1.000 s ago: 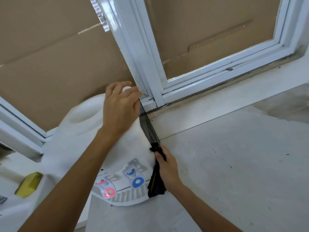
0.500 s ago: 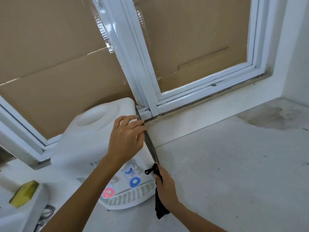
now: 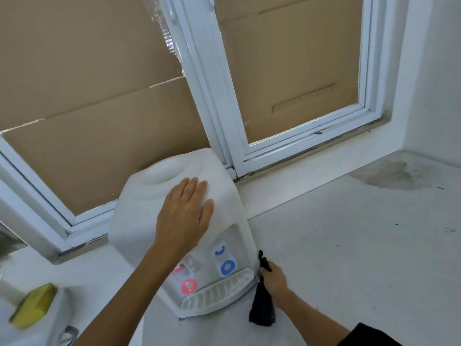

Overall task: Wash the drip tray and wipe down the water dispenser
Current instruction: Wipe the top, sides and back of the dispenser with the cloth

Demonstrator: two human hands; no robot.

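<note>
The water dispenser (image 3: 224, 201) is a small white plastic unit standing on the pale counter (image 3: 349, 258) just in front of the window frame (image 3: 219, 116), with a round bottle well sunk into its top. Its front recess carries a blue tap (image 3: 227, 267) and a red tap (image 3: 188, 285), and under them the white slotted drip tray (image 3: 217, 295) sits in place at the base. No lettering can be read on it. The left hand (image 3: 183, 218) lies flat on the top front of the dispenser, fingers straight and slightly spread. The right hand (image 3: 273, 277) is at the dispenser's lower right side, fingers curled around a black cloth (image 3: 262, 308) that hangs below the hand to the counter. A yellow sponge (image 3: 35, 305) lies at the lower left, blurred.
</note>
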